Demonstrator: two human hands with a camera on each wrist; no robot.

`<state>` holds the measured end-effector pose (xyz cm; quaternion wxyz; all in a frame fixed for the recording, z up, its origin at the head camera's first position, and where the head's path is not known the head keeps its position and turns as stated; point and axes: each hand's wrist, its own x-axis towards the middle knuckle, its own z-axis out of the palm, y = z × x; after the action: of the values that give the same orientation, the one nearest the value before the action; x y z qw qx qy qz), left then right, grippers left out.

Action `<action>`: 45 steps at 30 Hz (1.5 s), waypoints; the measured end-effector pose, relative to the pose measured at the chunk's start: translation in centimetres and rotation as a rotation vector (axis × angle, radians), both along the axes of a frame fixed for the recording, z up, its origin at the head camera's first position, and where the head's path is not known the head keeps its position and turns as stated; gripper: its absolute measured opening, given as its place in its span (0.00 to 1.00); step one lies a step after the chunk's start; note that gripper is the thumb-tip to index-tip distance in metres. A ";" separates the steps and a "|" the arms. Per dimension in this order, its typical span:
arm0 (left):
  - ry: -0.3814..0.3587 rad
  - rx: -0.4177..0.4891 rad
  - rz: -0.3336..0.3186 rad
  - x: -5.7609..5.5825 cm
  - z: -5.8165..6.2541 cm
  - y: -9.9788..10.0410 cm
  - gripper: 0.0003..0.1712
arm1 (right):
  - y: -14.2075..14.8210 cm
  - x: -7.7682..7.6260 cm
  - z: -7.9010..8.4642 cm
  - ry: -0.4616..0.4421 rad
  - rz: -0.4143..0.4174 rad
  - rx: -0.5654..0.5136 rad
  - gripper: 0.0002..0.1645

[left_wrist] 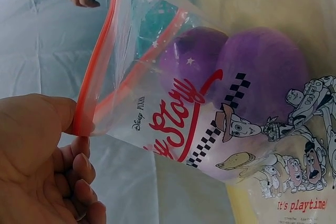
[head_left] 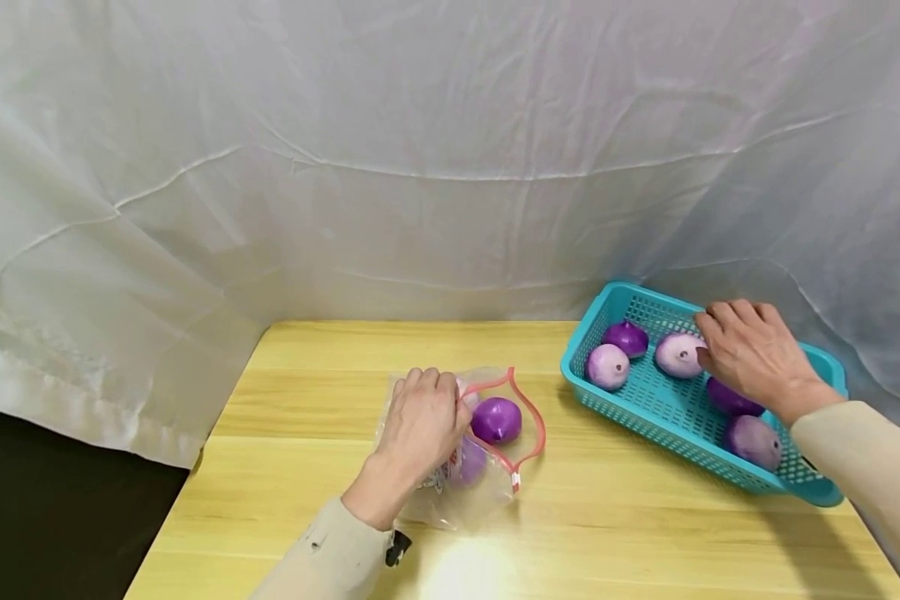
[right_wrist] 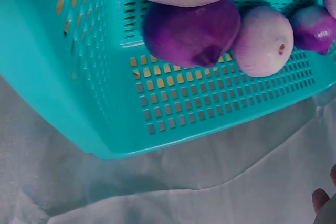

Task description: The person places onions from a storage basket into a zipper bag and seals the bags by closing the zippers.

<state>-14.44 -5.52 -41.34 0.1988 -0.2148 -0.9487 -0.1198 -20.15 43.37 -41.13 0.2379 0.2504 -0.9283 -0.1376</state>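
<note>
My left hand (head_left: pixel 417 417) pinches the red zip edge (left_wrist: pixel 97 66) of a clear zip bag (left_wrist: pixel 173 103) between thumb and curled fingers. The bag's mouth gapes to the right, and printed lettering and cartoon figures run along its side. Purple onions (head_left: pixel 497 420) sit inside, partly hidden by print and hand. Over the teal basket (head_left: pixel 645 425) hovers my right hand (head_left: pixel 753 354), fingers loosely bent downward with nothing seen in them. Below and beside it lie several onions: a pale one (head_left: pixel 678 356) near the thumb, a dark one (head_left: pixel 731 397) under the palm.
More onions, a dark one (head_left: pixel 626 339) and a pale one (head_left: pixel 607 367), lie at the basket's left end. A pale purple onion (head_left: pixel 753 442) is at its front right. Bag and basket stand on a wooden table (head_left: pixel 300 467), with a grey-white curtain (head_left: pixel 420 233) behind.
</note>
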 end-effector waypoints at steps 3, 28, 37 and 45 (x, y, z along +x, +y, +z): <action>0.027 -0.015 -0.002 0.0 -0.1 -0.1 0.12 | 0.3 -0.1 -0.2 -0.013 -0.007 -0.005 0.27; -0.025 -0.006 0.017 0.1 -0.3 -0.4 0.13 | 1.8 -1.1 -1.2 -0.100 -0.094 0.021 0.36; -0.039 0.010 0.007 0.2 -0.3 -0.4 0.13 | 2.9 -2.0 -1.8 -0.090 -0.048 0.051 0.39; -0.040 0.013 0.006 0.2 -0.3 -0.4 0.13 | 3.6 -2.4 -2.7 -0.112 -0.022 0.107 0.45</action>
<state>-14.20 -5.92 -41.63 0.1816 -0.2082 -0.9523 -0.1296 -22.51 46.94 -43.86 0.1703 0.2596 -0.9343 -0.1754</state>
